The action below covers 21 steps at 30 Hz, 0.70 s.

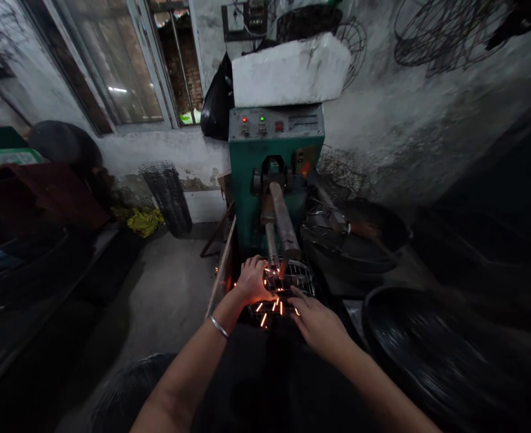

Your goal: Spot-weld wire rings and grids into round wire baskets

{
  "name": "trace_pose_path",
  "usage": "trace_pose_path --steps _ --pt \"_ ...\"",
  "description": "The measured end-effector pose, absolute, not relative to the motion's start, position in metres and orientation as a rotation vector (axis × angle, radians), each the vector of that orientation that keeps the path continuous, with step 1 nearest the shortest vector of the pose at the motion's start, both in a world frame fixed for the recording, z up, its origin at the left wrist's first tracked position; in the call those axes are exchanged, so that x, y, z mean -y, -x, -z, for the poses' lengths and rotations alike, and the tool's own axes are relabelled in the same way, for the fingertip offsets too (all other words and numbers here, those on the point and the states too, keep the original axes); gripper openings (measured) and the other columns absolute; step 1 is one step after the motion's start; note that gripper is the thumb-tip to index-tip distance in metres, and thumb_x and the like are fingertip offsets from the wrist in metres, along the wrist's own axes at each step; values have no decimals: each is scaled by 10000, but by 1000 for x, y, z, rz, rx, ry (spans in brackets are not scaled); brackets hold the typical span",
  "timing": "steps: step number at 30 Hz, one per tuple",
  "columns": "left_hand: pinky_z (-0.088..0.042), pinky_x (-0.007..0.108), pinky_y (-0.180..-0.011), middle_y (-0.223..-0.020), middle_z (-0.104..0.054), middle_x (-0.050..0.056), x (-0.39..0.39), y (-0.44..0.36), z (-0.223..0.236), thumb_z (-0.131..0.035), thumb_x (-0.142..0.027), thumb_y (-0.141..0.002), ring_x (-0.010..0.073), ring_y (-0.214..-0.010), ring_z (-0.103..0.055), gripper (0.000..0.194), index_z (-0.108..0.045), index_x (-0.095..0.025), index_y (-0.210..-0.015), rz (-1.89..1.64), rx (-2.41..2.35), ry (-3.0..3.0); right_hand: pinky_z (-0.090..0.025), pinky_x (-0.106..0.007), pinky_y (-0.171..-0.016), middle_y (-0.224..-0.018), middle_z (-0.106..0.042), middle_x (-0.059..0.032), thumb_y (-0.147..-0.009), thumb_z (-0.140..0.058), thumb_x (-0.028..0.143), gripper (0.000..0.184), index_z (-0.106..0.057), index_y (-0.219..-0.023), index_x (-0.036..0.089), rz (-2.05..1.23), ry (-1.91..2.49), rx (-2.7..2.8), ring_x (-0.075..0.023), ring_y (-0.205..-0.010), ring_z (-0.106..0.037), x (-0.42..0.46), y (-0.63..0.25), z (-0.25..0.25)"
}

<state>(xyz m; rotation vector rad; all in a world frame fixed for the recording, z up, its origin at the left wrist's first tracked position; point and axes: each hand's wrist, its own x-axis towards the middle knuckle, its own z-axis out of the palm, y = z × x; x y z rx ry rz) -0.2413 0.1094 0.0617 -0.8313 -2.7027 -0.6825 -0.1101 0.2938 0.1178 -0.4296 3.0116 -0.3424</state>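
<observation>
Both hands hold a wire mesh (292, 282) under the arms (283, 222) of a green welder (276, 174), and sparks (272, 310) fly from the spot between them. The left hand (252, 281) lies on the mesh's left edge with its fingers curled over the wires, gripping them; the right hand (316, 322) rests flat on the near right side, fingers spread and pressing down, though whether they hook any wire I cannot tell. A bracelet (219, 326) sits on the left wrist. The mesh rests just in front of the welder, touching the tip of the lower arm, where the glow is brightest. By the look of it, a weld is being made right now: the sparks say the current is on, so this joint is in progress, not finished. How many joints are already welded and how many are left cannot be read, since the mesh is small, dark and partly hidden by the hands. Round black coils (409, 343) lie to the right, a roll of mesh (168, 198) stands by the wall near a window (112, 66), and a white block (290, 72) sits on top of the welder.
</observation>
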Motion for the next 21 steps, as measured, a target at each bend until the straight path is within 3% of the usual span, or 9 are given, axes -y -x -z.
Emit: trace_pose_path --steps 5,15,21 --pt "-416 594 -1037 -1332 -482 189 -108 259 -62 -936 -502 -440 426 -1233 -446 942 -544 -148 -1219 709 2684 822 -485 -414 -1023 -1530 -413 -132 -914 -453 94 362 -615 -1232 152 389 404 -2992 -271 -1228 -569 -304 105 -112" --pt "-410 593 -1052 -1365 -463 212 -109 282 -62 -980 -491 -413 436 -1265 -444 1047 -532 -130 -1288 793 2679 841 -494 -403 -1004 -1413 -549 -155 -907 -443 103 357 -630 -1210 128 457 396 -2874 -280 -1202 -592 -309 102 -101" --pt "-291 695 -1106 -1568 -179 224 -49 273 -48 -985 -525 -379 490 -1431 -189 1480 -165 -194 -1565 930 2868 694 -530 -402 -942 -1202 -691 -141 -907 -402 236 395 -635 -1212 142 642 347 -2897 -276 -1103 -658 -360 87 -67"
